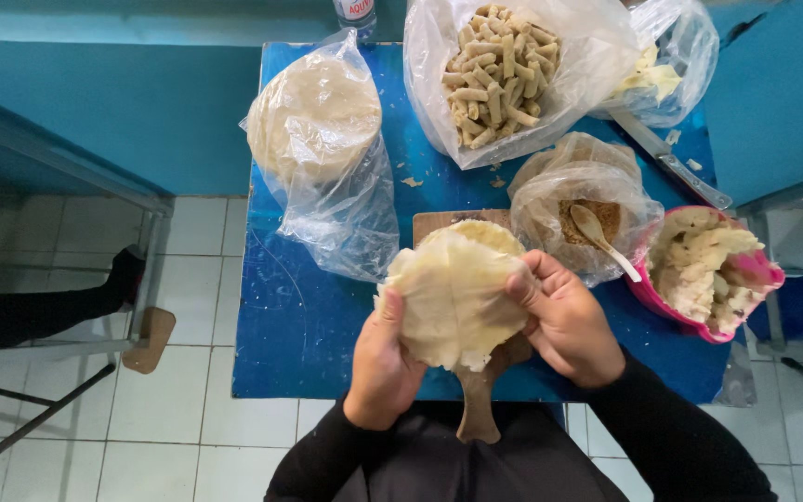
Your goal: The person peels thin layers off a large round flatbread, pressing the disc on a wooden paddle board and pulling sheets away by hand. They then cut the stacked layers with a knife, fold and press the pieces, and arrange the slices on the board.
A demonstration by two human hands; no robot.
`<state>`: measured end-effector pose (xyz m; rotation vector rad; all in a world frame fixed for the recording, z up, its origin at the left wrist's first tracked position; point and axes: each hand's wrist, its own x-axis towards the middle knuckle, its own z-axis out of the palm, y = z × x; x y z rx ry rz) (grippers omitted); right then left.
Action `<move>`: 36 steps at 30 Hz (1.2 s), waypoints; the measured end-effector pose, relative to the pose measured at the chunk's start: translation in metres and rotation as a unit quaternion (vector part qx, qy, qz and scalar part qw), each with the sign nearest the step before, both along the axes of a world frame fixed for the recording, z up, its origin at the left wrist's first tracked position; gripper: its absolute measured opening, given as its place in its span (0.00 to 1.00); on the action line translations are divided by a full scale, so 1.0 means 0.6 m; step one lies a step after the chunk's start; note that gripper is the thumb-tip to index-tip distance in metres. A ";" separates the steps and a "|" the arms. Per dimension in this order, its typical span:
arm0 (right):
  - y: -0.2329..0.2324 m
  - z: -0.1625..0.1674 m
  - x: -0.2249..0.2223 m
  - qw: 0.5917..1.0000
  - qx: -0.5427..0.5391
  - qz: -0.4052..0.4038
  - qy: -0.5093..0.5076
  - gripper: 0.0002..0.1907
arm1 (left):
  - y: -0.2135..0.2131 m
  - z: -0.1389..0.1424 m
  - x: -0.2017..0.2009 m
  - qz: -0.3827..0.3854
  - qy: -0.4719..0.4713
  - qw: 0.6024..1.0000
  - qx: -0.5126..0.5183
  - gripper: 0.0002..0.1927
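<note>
bag (597,56) holds rolls; pink bowl (762,271) holds filling.

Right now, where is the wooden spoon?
In the head view, the wooden spoon lies right of centre in a clear bag of brown powder, between the pink bowl and the right hand.

Bare counter (299,325) open front-left. Rear and right blocked: 4 bags, pink bowl (755,274), knife (666,158). Wooden board (480,372) fills centre front.
</note>
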<state>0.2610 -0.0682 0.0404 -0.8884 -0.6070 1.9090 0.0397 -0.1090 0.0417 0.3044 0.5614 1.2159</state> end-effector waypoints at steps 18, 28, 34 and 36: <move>0.023 0.089 0.091 0.976 0.106 -0.009 -0.191 0.11 | 0.002 -0.012 -0.143 0.235 -0.004 0.972 -0.002 0.30; 0.128 0.032 0.024 0.912 0.169 0.196 -0.319 0.12 | -0.008 -0.008 -0.131 0.220 -0.032 0.975 -0.026 0.34; 0.129 -0.007 0.018 0.902 0.200 0.160 -0.348 0.16 | -0.011 -0.009 -0.130 0.211 -0.044 0.976 -0.027 0.34; 0.124 -0.001 0.012 0.894 0.225 0.155 -0.355 0.15 | -0.009 -0.009 -0.128 0.205 -0.046 0.977 -0.025 0.34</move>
